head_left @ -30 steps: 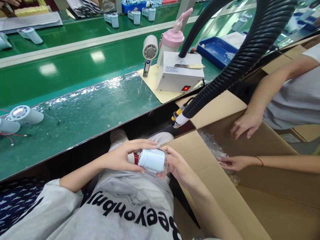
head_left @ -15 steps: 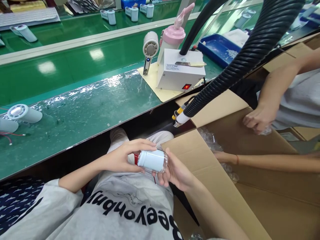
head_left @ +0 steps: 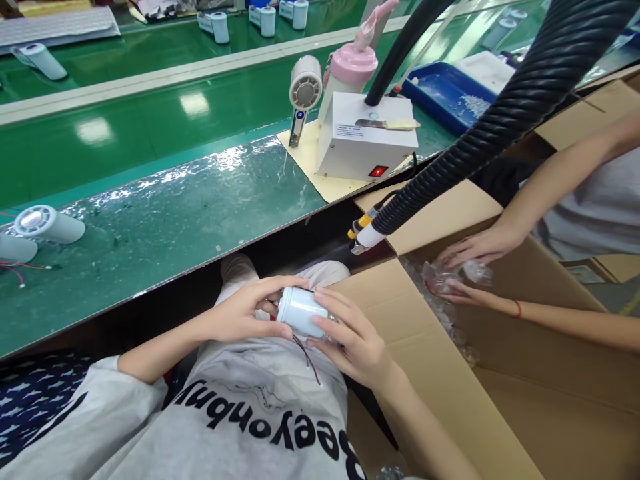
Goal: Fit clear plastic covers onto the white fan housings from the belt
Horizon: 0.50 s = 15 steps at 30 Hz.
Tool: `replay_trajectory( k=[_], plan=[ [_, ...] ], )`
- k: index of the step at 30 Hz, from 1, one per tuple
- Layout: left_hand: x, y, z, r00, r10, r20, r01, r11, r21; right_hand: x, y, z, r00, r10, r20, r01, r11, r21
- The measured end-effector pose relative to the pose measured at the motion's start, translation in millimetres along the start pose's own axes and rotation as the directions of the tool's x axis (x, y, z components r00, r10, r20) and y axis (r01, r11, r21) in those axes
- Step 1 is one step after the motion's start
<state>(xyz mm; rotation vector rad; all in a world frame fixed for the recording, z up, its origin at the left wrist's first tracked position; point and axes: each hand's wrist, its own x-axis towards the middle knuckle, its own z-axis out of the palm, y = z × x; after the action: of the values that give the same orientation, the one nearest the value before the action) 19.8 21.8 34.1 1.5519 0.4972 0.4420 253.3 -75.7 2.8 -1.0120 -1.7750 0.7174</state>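
Above my lap I hold a light blue cylindrical fan housing (head_left: 300, 312) on its side between both hands. My left hand (head_left: 247, 312) grips its left end, thumb below and fingers above. Wrapped round the right end is my right hand (head_left: 357, 340), which partly hides a clear plastic cover there. Thin dark and red wires (head_left: 311, 363) hang under the housing. On the bench to the left lies a similar housing (head_left: 53, 225) with a grille end, next to another one with red wires.
A white machine (head_left: 367, 137) with a lit red switch stands on the bench beside a handheld fan (head_left: 304, 90) and a pink-lidded bottle (head_left: 353, 63). A black corrugated hose (head_left: 450, 157) hangs over a cardboard box (head_left: 400, 320). At right, a co-worker's hands (head_left: 480, 250) handle clear plastic pieces.
My right hand has shifted over the housing's right end, its fingers now on top. The wires now hang lower. The co-worker's hands have come together over the box.
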Motion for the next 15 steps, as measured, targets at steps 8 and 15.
replay_trajectory(
  k=[8,15],
  plan=[
    [-1.4,-2.6,-2.8,0.997,-0.004,0.082,0.007,0.999,-0.043,-0.2,-4.4,3.3,0.896,0.443,-0.011,-0.386,0.793,0.471],
    [-1.6,-28.9,3.9,0.985,-0.137,0.107,0.162,0.946,-0.28,-6.3,6.8,7.9,0.824,0.566,0.029,-0.537,0.764,0.359]
  ],
)
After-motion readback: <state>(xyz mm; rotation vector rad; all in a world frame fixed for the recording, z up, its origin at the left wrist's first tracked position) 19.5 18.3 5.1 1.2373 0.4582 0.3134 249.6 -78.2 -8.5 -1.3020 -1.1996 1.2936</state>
